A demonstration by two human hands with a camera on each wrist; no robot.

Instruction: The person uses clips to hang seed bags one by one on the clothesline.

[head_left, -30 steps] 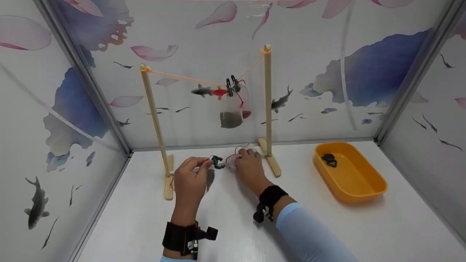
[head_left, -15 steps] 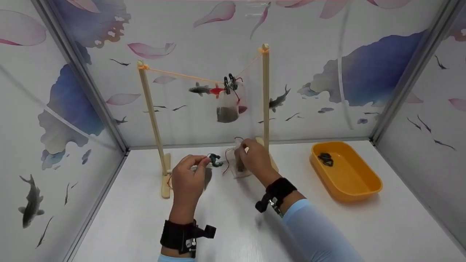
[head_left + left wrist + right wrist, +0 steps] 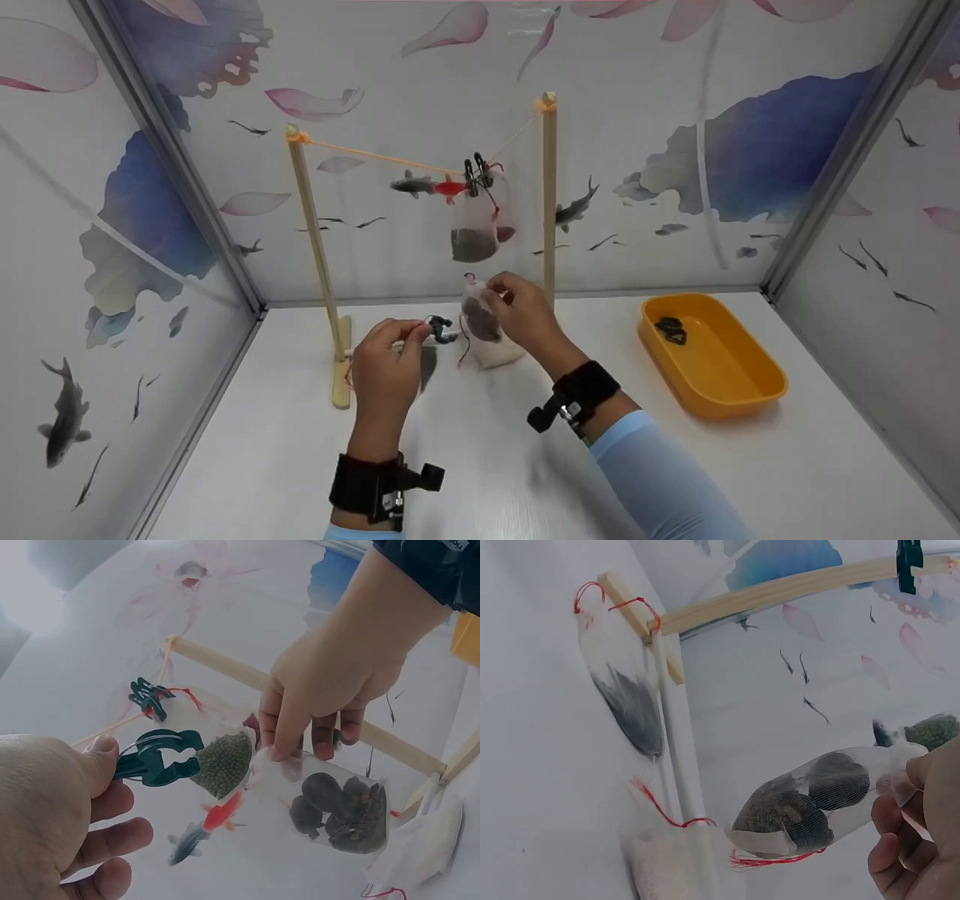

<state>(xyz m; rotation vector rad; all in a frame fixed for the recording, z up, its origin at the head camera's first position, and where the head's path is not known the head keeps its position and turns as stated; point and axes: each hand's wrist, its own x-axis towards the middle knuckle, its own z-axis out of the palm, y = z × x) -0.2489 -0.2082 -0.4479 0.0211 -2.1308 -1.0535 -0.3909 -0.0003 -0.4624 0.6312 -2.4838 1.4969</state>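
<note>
My left hand (image 3: 386,367) pinches a dark green clip (image 3: 159,759) by its handle end, between thumb and index finger. The clip's jaws point toward the hanging bags and stand apart, with nothing between them. My right hand (image 3: 529,311) pinches the top of a sheer drawstring bag (image 3: 337,811) that holds several dark, round, wrinkled pieces, which look like dried mushrooms. Above and behind the hands, a sheer bag of small green beans (image 3: 223,763) hangs from an orange string (image 3: 382,157), held by dark clips (image 3: 150,697). A reddish bag (image 3: 506,233) hangs partly behind it.
Wooden posts (image 3: 552,202) on flat feet hold the string's ends. Behind the hands lies a pale bag (image 3: 499,358) on the table; a bag with dark contents (image 3: 630,701) lies near the left post's foot. At right stands a yellow tray (image 3: 780,390) with several dark clips (image 3: 672,330).
My right hand has lifted the bag of dark pieces off the table, up and toward the clip. My left hand has stayed nearly in place with the clip.
</note>
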